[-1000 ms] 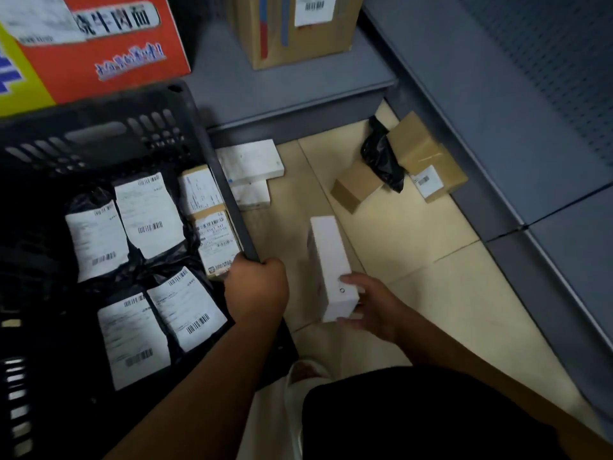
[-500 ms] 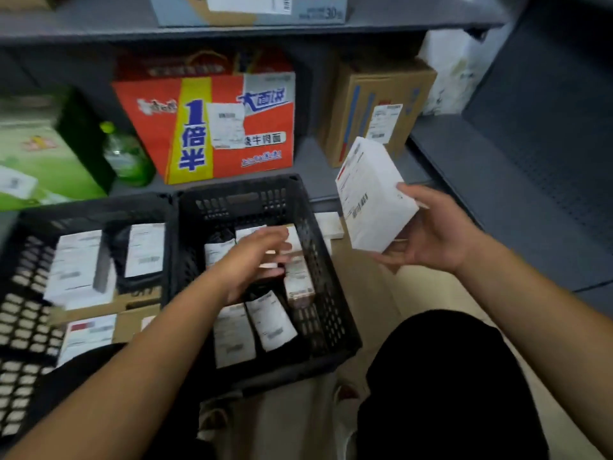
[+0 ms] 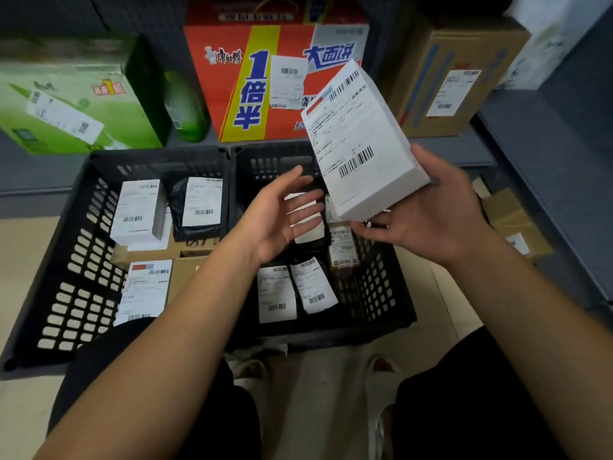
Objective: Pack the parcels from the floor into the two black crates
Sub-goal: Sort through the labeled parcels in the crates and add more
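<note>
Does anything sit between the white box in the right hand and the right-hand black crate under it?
Partly. The white box, held in the right hand, hangs above the right crate. The open left hand hovers over that crate's middle, lower than the box and to its left. Labelled parcels already cover much of the crate's floor.

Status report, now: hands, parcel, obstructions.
Right hand holds white labelled box above right black crate. Left hand open, empty. Labelled parcels crowd its floor.
</note>
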Available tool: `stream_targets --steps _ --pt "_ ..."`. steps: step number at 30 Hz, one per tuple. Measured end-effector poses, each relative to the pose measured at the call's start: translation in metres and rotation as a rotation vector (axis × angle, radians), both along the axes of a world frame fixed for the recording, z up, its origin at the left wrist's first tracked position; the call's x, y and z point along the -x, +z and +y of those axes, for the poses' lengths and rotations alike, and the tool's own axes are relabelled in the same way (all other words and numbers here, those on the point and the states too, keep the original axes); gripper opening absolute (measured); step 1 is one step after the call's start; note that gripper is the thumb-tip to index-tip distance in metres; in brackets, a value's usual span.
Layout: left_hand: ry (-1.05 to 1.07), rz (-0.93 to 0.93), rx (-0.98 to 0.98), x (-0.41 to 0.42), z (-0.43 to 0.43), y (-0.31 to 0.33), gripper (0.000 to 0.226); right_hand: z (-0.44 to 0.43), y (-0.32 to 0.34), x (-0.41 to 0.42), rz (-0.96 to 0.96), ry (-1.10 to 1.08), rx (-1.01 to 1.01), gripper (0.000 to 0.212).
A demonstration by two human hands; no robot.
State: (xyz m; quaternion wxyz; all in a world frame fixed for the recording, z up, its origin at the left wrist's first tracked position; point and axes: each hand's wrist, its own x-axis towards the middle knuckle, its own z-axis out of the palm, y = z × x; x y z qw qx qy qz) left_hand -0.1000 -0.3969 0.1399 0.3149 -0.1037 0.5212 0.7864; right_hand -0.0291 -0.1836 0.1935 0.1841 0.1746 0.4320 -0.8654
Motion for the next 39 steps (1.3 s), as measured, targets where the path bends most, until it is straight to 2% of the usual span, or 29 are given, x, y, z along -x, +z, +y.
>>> stream_targets --steps 2,6,9,12,16,19,24,28,31,33,36,37,39 --pt "-0.022 0.059 -0.033 -0.001 -0.004 0.003 0.049 -0.007 -0.007 -0.006 0.021 0.059 0.000 0.054" --pt "-0.004 0.155 -0.119 -0.003 -0.010 0.013 0.026 -0.015 -0.012 -0.010 0.101 0.110 0.004 0.054" --pt "0.000 0.223 -0.121 -0.001 -0.021 0.019 0.033 -0.019 -0.014 -0.009 0.127 0.128 0.033 0.052" --pt "0.012 0.253 -0.034 0.002 -0.034 0.023 0.044 -0.024 -0.027 -0.014 0.156 0.071 -0.068 0.043" --pt "0.056 0.230 0.137 0.000 -0.048 0.015 0.039 -0.035 -0.049 -0.014 0.143 0.001 -0.337 0.027" --pt "0.124 0.190 0.185 -0.006 -0.054 0.008 0.040 -0.046 -0.056 -0.011 0.189 0.050 -0.487 0.043" --pt "0.106 0.213 0.233 -0.023 -0.063 0.010 0.039 -0.057 -0.055 -0.019 0.159 0.018 -0.513 0.027" --pt "0.064 0.241 0.206 -0.038 -0.064 0.007 0.039 -0.056 -0.051 -0.029 0.145 0.009 -0.533 0.028" --pt "0.104 0.230 0.196 -0.047 -0.069 -0.002 0.030 -0.049 -0.052 -0.039 0.091 -0.007 -0.529 0.027" --pt "0.178 0.203 0.297 -0.051 -0.077 -0.015 0.030 -0.044 -0.055 -0.047 0.005 -0.032 -0.545 0.024" --pt "0.329 0.198 0.585 -0.059 -0.096 -0.050 0.042 -0.034 -0.066 -0.055 -0.128 -0.107 -0.604 0.030" --pt "0.319 0.240 0.757 -0.061 -0.104 -0.064 0.050 -0.031 -0.069 -0.056 -0.160 -0.143 -0.619 0.034" --pt "0.124 0.269 1.169 -0.067 -0.120 -0.090 0.072 -0.028 -0.075 -0.056 -0.200 -0.190 -0.642 0.039"
